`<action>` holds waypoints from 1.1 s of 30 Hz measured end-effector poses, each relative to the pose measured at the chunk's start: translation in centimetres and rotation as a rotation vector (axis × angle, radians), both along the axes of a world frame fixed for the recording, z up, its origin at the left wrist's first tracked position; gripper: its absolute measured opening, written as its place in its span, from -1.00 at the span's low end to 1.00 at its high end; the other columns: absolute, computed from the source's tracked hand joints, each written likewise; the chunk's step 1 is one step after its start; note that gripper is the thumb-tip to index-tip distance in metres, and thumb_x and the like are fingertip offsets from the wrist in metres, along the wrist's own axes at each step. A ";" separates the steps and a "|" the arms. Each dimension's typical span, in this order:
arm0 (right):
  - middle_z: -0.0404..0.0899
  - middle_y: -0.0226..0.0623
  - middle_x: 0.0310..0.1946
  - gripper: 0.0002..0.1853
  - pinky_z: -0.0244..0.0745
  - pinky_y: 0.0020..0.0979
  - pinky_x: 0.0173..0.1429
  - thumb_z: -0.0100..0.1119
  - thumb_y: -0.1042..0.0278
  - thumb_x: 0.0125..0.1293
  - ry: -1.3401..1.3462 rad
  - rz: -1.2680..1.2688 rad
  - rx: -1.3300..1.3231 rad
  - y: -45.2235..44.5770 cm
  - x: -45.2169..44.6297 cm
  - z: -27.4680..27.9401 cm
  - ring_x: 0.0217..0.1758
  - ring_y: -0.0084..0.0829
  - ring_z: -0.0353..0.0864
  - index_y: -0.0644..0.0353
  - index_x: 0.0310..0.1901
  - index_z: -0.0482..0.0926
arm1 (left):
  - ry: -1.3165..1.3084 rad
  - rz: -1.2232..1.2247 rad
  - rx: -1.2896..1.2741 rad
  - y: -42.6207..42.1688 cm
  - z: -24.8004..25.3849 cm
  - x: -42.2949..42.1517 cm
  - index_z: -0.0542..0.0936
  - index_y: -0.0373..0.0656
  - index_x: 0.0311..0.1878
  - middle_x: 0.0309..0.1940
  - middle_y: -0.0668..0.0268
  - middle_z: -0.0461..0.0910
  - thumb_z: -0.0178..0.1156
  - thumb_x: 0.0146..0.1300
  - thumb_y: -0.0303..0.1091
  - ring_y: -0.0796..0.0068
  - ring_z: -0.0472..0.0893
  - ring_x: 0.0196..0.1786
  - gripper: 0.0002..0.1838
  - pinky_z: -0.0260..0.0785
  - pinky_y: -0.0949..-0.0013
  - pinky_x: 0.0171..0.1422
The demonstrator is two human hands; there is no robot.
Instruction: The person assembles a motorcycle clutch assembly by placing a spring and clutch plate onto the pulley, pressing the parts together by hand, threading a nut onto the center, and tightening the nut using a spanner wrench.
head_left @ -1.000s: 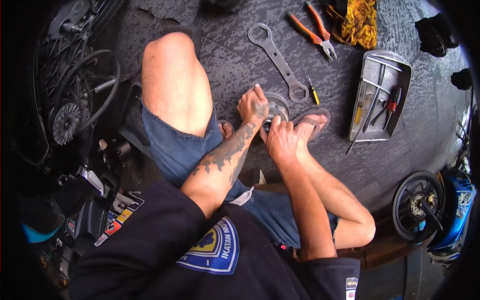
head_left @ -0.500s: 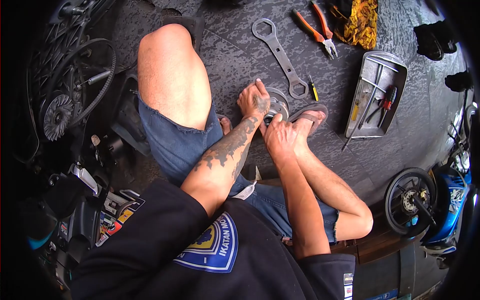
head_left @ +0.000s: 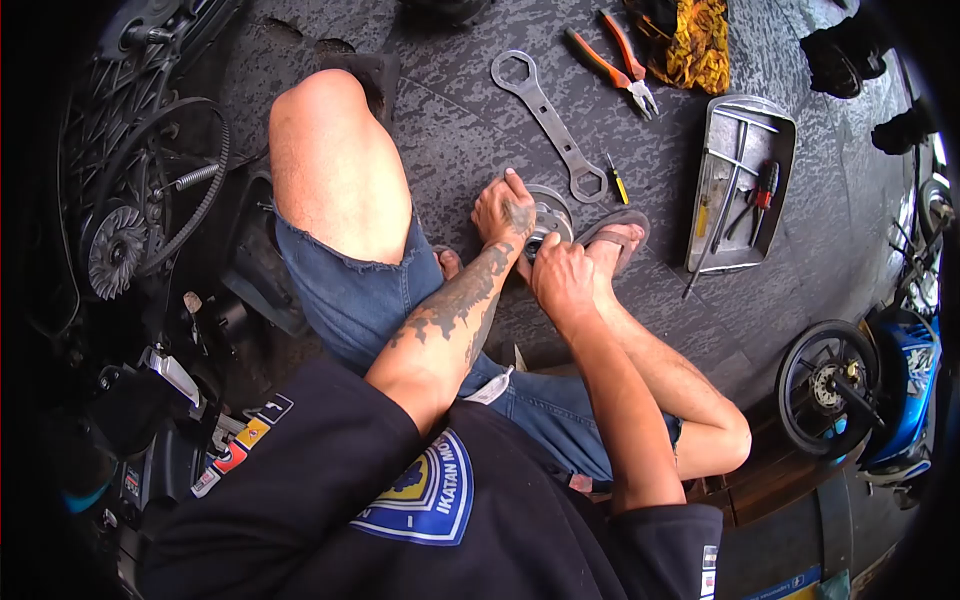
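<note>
Between my feet is a round metal pulley assembly (head_left: pixel 553 212), with shiny disc edges showing beyond my hands. My left hand (head_left: pixel 504 208) is closed around its left side, the thumb side pointing away from me. At its near edge, my right hand (head_left: pixel 562 278) is closed with bent fingers pressed against the metal; the fingertips are partly hidden. A large flat ring wrench (head_left: pixel 552 118) lies just beyond the part. Beside the wrench's near end rests a small yellow-handled screwdriver (head_left: pixel 619 184).
Orange-handled pliers (head_left: pixel 622 65) lie near an orange-stained cloth (head_left: pixel 700 45). To the right, a metal tray (head_left: pixel 779 190) holds a T-handle bar and red-handled tool. An engine with a drive belt (head_left: pixel 222 130) stands left. A wheel (head_left: pixel 790 390) and blue motorcycle (head_left: pixel 908 385) are right.
The view has shifted slightly, so the floor tools appear a little further left. Both hands stay on the pulley assembly, with the right hand's fingers slightly more curled.
</note>
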State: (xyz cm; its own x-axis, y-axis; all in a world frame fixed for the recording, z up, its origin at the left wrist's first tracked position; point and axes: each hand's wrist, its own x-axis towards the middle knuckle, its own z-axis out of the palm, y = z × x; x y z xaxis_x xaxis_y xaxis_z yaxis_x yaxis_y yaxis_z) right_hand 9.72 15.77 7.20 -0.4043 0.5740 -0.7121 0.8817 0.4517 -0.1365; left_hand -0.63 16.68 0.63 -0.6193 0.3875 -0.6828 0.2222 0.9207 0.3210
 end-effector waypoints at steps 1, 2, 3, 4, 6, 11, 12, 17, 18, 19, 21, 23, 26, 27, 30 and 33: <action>0.63 -0.08 -0.44 -0.50 0.61 -0.27 -0.31 0.26 -0.13 0.22 -0.004 0.000 -0.001 -0.1 0.1 0.4 -0.29 -0.18 0.70 0.27 -0.32 0.48 | -0.012 0.004 -0.007 -0.1 0.1 0.2 0.65 -0.28 -0.33 -0.23 -0.10 0.66 -0.23 0.46 -0.03 -0.27 0.59 -0.09 -0.42 0.41 -0.18 0.08; 0.64 -0.06 -0.45 -0.49 0.61 -0.27 -0.31 0.22 -0.14 0.25 -0.030 0.019 -0.026 0.2 -0.2 0.3 -0.30 -0.18 0.70 0.27 -0.31 0.48 | 0.016 0.017 0.008 -0.1 0.2 0.3 0.66 -0.28 -0.33 -0.23 -0.10 0.66 -0.24 0.46 -0.02 -0.27 0.59 -0.09 -0.41 0.41 -0.18 0.08; 0.64 -0.04 -0.45 -0.49 0.61 -0.27 -0.31 0.18 -0.15 0.27 -0.053 0.037 -0.050 0.5 -0.5 0.1 -0.32 -0.18 0.70 0.28 -0.31 0.48 | 0.024 0.017 0.018 0.3 -0.2 0.1 0.66 -0.28 -0.33 -0.23 -0.10 0.66 -0.24 0.46 -0.02 -0.27 0.59 -0.09 -0.41 0.41 -0.18 0.08; 0.65 -0.05 -0.49 -0.48 0.60 -0.29 -0.34 0.13 -0.15 0.29 -0.044 0.070 -0.035 0.5 -0.6 0.0 -0.38 -0.18 0.70 0.29 -0.32 0.48 | 0.042 0.014 0.018 0.4 -0.2 0.1 0.66 -0.28 -0.32 -0.23 -0.10 0.66 -0.24 0.46 -0.02 -0.27 0.59 -0.09 -0.41 0.41 -0.18 0.08; 0.64 -0.09 -0.52 -0.48 0.60 -0.29 -0.34 0.13 -0.14 0.29 -0.030 0.042 -0.046 -0.1 -0.4 0.1 -0.41 -0.19 0.70 0.30 -0.33 0.48 | 0.014 -0.019 -0.041 -0.2 -0.1 0.3 0.67 -0.26 -0.30 -0.22 -0.09 0.66 -0.25 0.46 -0.02 -0.27 0.59 -0.09 -0.41 0.41 -0.18 0.08; 0.63 -0.14 -0.59 -0.54 0.60 -0.27 -0.35 0.11 -0.07 0.33 -0.014 -0.040 0.029 -0.5 -0.6 0.0 -0.46 -0.22 0.72 0.27 -0.37 0.47 | 0.025 -0.001 -0.009 -0.3 -0.3 0.3 0.67 -0.28 -0.31 -0.23 -0.09 0.66 -0.26 0.46 -0.02 -0.26 0.60 -0.09 -0.40 0.41 -0.19 0.07; 0.63 -0.14 -0.59 -0.54 0.60 -0.27 -0.35 0.11 -0.07 0.33 -0.014 -0.042 0.027 -0.6 -0.6 0.2 -0.46 -0.22 0.72 0.27 -0.37 0.47 | 0.023 0.001 -0.010 -0.3 -0.3 0.4 0.67 -0.29 -0.32 -0.24 -0.09 0.66 -0.26 0.46 -0.02 -0.25 0.60 -0.09 -0.40 0.41 -0.18 0.07; 0.66 -0.04 -0.55 -0.50 0.62 -0.14 -0.29 0.13 -0.12 0.32 0.040 -0.183 -0.027 0.0 0.4 0.2 -0.43 -0.10 0.72 0.29 -0.34 0.48 | 0.008 -0.032 -0.042 0.2 0.0 0.2 0.67 -0.28 -0.28 -0.19 -0.08 0.66 -0.26 0.46 -0.01 -0.22 0.60 -0.05 -0.40 0.40 -0.15 0.12; 0.66 -0.04 -0.55 -0.50 0.62 -0.14 -0.29 0.13 -0.12 0.32 0.047 -0.195 0.003 1.4 0.5 -0.3 -0.43 -0.10 0.72 0.29 -0.34 0.48 | 0.023 -0.030 -0.037 0.1 -0.1 0.2 0.67 -0.27 -0.27 -0.18 -0.08 0.66 -0.27 0.46 0.00 -0.22 0.59 -0.05 -0.39 0.39 -0.15 0.12; 0.66 0.01 -0.48 -0.53 0.60 -0.10 -0.23 0.16 -0.06 0.31 0.070 -0.264 -0.016 2.8 0.8 0.2 -0.36 -0.03 0.71 0.31 -0.30 0.48 | 0.031 -0.033 -0.046 -0.1 -0.3 0.4 0.67 -0.26 -0.26 -0.18 -0.08 0.66 -0.27 0.46 0.01 -0.22 0.59 -0.04 -0.39 0.39 -0.15 0.13; 0.66 0.10 -0.34 -0.59 0.55 -0.01 -0.12 0.22 0.05 0.30 0.114 -0.397 -0.082 4.4 2.4 0.6 -0.23 0.10 0.69 0.33 -0.20 0.49 | 0.042 -0.048 -0.042 -0.3 -0.3 0.4 0.68 -0.24 -0.25 -0.18 -0.07 0.66 -0.28 0.46 0.02 -0.23 0.58 -0.04 -0.39 0.38 -0.15 0.12; 0.63 0.03 -0.11 -0.55 0.27 0.11 0.27 0.36 0.09 0.15 0.142 -0.301 -0.151 5.9 4.1 -0.2 0.08 0.09 0.56 0.29 -0.11 0.49 | 0.006 -0.032 -0.027 -0.4 -0.6 0.3 0.67 -0.23 -0.25 -0.18 -0.06 0.66 -0.28 0.46 0.03 -0.24 0.58 -0.03 -0.39 0.37 -0.15 0.13; 0.60 -0.10 0.04 -0.43 0.31 -0.01 0.29 0.40 -0.02 0.08 -0.025 -0.211 -0.232 5.9 3.9 0.1 0.24 -0.08 0.46 0.25 -0.02 0.51 | -0.002 -0.047 -0.024 -0.5 -0.7 0.3 0.66 -0.25 -0.27 -0.21 -0.09 0.65 -0.29 0.46 0.02 -0.27 0.57 -0.07 -0.39 0.38 -0.16 0.09; 0.59 -0.14 0.07 -0.39 0.30 0.01 0.29 0.41 -0.06 0.07 -0.017 -0.192 -0.278 5.5 4.0 -0.6 0.26 -0.12 0.44 0.22 0.04 0.53 | -0.012 -0.046 -0.019 -0.6 -0.7 0.2 0.65 -0.26 -0.27 -0.23 -0.11 0.65 -0.28 0.46 0.02 -0.28 0.57 -0.08 -0.39 0.38 -0.16 0.08; 0.58 -0.21 0.12 -0.33 0.29 0.02 0.29 0.41 -0.11 0.05 -0.018 -0.174 -0.378 5.8 4.1 -1.8 0.30 -0.18 0.42 0.13 0.13 0.55 | 0.013 -0.054 0.022 -0.9 -1.0 0.3 0.64 -0.27 -0.29 -0.24 -0.13 0.64 -0.27 0.46 0.00 -0.29 0.57 -0.11 -0.40 0.39 -0.15 0.04; 0.60 -0.24 0.10 -0.37 0.30 0.02 0.28 0.40 -0.10 0.07 -0.042 -0.177 -0.436 6.8 4.6 -2.5 0.28 -0.20 0.43 0.06 0.14 0.59 | 0.058 -0.056 0.030 -0.9 -1.4 0.5 0.63 -0.28 -0.33 -0.27 -0.13 0.64 -0.27 0.47 -0.03 -0.28 0.57 -0.13 -0.41 0.40 -0.14 0.02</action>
State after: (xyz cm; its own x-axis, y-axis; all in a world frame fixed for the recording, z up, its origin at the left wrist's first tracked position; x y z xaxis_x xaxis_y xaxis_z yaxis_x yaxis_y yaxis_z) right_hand 14.27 22.54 4.69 -0.2929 0.2752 -0.9157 0.9487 0.2026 -0.2426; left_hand -0.11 15.79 -0.77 -0.6345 0.4424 -0.6337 0.2921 0.8964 0.3334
